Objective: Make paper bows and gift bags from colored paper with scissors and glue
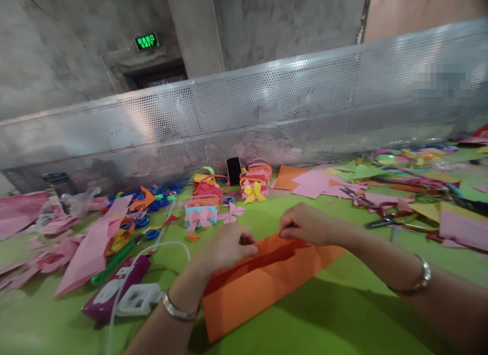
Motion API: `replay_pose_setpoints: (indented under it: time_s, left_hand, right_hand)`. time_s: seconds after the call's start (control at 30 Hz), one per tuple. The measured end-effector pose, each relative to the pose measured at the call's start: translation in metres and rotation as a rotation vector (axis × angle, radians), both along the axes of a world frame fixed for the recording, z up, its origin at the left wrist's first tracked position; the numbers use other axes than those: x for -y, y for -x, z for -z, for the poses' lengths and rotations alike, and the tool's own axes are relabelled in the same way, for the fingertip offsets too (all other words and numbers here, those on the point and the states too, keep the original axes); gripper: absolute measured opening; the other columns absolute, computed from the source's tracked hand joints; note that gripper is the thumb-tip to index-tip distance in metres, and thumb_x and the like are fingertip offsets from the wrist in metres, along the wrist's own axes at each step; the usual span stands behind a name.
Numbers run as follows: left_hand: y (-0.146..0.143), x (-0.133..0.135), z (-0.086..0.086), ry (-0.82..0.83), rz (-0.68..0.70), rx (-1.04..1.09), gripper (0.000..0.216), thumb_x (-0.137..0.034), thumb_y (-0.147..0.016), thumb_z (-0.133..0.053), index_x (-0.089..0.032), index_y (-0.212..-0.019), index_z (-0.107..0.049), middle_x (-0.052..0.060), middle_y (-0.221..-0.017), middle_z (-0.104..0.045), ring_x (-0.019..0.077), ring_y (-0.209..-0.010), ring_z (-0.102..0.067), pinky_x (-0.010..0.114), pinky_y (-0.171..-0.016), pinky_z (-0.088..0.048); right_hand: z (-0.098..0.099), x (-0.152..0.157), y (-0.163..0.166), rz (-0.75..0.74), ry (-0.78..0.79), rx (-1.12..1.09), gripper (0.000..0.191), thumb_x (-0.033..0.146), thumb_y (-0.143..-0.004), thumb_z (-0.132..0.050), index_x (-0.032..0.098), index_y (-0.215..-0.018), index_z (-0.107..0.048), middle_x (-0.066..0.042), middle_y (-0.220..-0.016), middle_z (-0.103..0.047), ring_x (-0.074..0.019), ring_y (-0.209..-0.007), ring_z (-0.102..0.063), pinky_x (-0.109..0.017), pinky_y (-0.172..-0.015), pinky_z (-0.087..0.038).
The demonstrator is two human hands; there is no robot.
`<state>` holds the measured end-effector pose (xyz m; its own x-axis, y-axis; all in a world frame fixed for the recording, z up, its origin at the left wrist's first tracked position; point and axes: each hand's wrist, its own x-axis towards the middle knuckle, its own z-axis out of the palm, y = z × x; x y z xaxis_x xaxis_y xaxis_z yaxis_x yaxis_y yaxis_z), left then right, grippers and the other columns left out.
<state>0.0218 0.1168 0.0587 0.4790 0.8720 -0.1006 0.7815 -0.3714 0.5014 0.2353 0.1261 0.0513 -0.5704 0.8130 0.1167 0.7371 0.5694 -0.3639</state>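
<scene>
A folded sheet of orange paper [251, 296] lies slantwise on the green tabletop in front of me, its upper layer partly raised along the far edge. My left hand [232, 248] is closed, thumb and fingers pinching that far edge left of its middle. Further right, my right hand [305, 225] pinches the same edge with curled fingers. Between the two hands a darker, shaded fold shows. Small paper bags with bows, one of them a blue bag [201, 216], stand beyond my hands, beside a pink paper bow [232, 212].
A phone [234, 171] leans upright against the perforated metal screen [229, 111]. Pink paper scraps [91, 245], a purple packet [118, 289] and a white cable lie left. Scissors [391, 215] and coloured sheets [312, 181] spread across the right and back.
</scene>
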Motion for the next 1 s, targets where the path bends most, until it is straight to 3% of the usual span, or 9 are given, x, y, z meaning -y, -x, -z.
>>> replay_pose_setpoints:
  time_s: [0.2,0.37,0.57,0.7,0.83,1.0]
  left_hand:
    - [-0.016,0.006,0.003,-0.098,0.016,-0.073,0.024,-0.022,-0.077,-0.048,-0.016,-0.064,-0.067,-0.003,-0.055,-0.056,0.0089,-0.053,-0.041,0.024,-0.051,-0.027]
    - [-0.02,0.004,0.009,-0.123,0.072,-0.052,0.024,-0.022,-0.076,-0.049,-0.016,-0.066,-0.07,-0.002,-0.054,-0.057,0.0088,-0.052,-0.04,0.023,-0.05,-0.026]
    - [-0.008,-0.005,0.01,-0.07,0.012,-0.058,0.022,-0.027,-0.073,-0.051,-0.016,-0.066,-0.069,0.0,-0.062,-0.065,0.0102,-0.054,-0.047,0.023,-0.05,-0.031]
    - [0.007,-0.017,0.01,-0.086,0.021,-0.069,0.02,-0.027,-0.07,-0.052,-0.017,-0.061,-0.067,-0.002,-0.057,-0.06,0.0101,-0.054,-0.048,0.022,-0.049,-0.029]
    - [0.026,-0.025,-0.002,-0.168,-0.02,-0.079,0.02,-0.027,-0.069,-0.054,-0.017,-0.054,-0.061,-0.003,-0.052,-0.052,0.0096,-0.052,-0.043,0.023,-0.051,-0.028]
    - [0.046,-0.03,-0.018,-0.292,-0.211,-0.009,0.02,-0.028,-0.067,-0.056,-0.018,-0.05,-0.058,-0.004,-0.047,-0.048,0.01,-0.05,-0.042,0.024,-0.052,-0.028]
  right_hand:
    - [0.015,0.005,0.015,-0.121,-0.013,-0.061,0.02,0.02,-0.079,-0.052,0.018,-0.079,-0.071,-0.003,-0.073,-0.067,-0.014,-0.067,-0.056,-0.023,-0.062,-0.037]
    - [0.019,0.001,0.018,-0.113,-0.009,-0.019,0.021,0.015,-0.076,-0.049,0.018,-0.068,-0.068,-0.001,-0.065,-0.064,-0.012,-0.059,-0.051,-0.022,-0.058,-0.035]
    - [0.007,-0.021,-0.024,-0.045,0.097,0.076,0.021,0.025,-0.075,-0.051,0.018,-0.063,-0.067,-0.001,-0.06,-0.063,-0.0126,-0.054,-0.05,-0.023,-0.053,-0.034]
    - [0.007,-0.04,-0.057,0.004,0.092,0.103,0.02,0.029,-0.073,-0.052,0.018,-0.066,-0.067,-0.002,-0.064,-0.065,-0.0155,-0.06,-0.055,-0.025,-0.058,-0.037]
    - [0.007,-0.054,-0.086,0.064,0.046,0.055,0.023,0.033,-0.074,-0.051,0.018,-0.064,-0.066,-0.001,-0.063,-0.063,-0.0155,-0.061,-0.053,-0.026,-0.06,-0.037]
    - [0.002,-0.058,-0.103,0.143,0.098,-0.069,0.032,0.045,-0.073,-0.052,0.017,-0.065,-0.065,0.0,-0.059,-0.056,-0.0128,-0.055,-0.045,-0.025,-0.053,-0.032]
